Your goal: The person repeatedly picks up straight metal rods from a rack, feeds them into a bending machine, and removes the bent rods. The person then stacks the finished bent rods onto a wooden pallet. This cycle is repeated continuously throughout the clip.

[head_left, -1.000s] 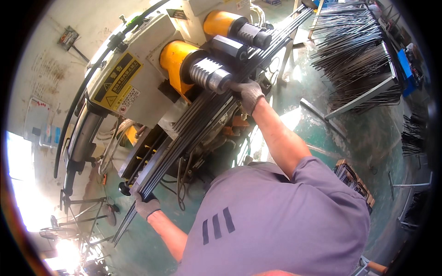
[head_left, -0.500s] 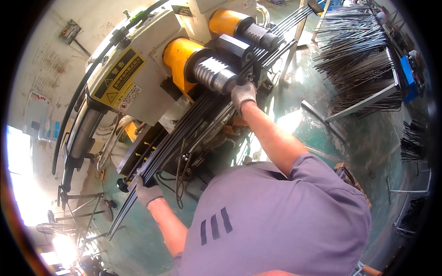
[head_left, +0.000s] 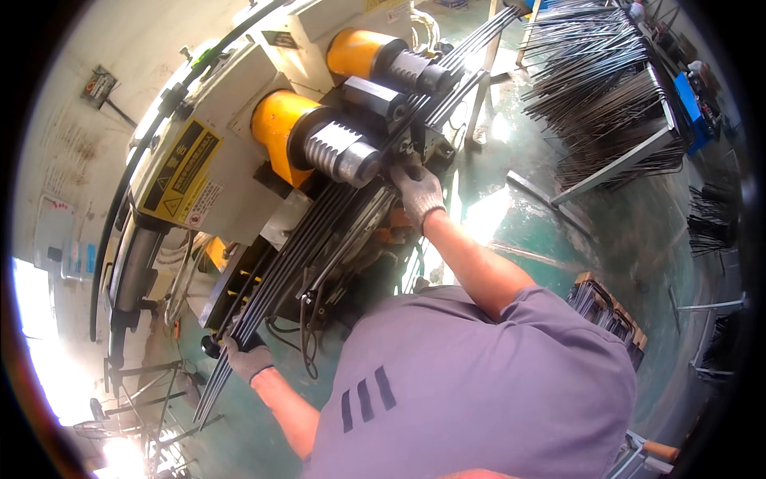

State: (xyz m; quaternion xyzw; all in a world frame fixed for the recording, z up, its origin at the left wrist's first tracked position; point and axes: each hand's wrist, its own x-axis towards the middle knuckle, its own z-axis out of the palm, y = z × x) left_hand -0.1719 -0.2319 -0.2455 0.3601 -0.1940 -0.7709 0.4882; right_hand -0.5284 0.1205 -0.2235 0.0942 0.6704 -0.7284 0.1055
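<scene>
My left hand (head_left: 250,359), in a grey work glove, is closed around the lower-left part of a bundle of long dark metal rods (head_left: 279,279). The bundle slopes up to the right along the machine. My right hand (head_left: 420,194), gloved too, reaches to a dark metal fixture on the machine, just right of the thick ridged steel cylinder (head_left: 343,153). Its fingers are bent, with the tips partly hidden against the dark parts; what they grip cannot be made out. A black knob (head_left: 210,346) sits beside my left hand.
Yellow housings (head_left: 281,132) and a second ridged cylinder (head_left: 419,70) project from the pale machine body (head_left: 231,136). Cables (head_left: 309,343) hang under the rods. At far right, a metal rack (head_left: 614,164) holds many thin rods. A crate of rods (head_left: 608,315) stands on the green floor.
The view has shifted, so the machine appears farther left. My right hand has moved away from the ridged cylinder's end, toward the right. My left hand stays on the rods.
</scene>
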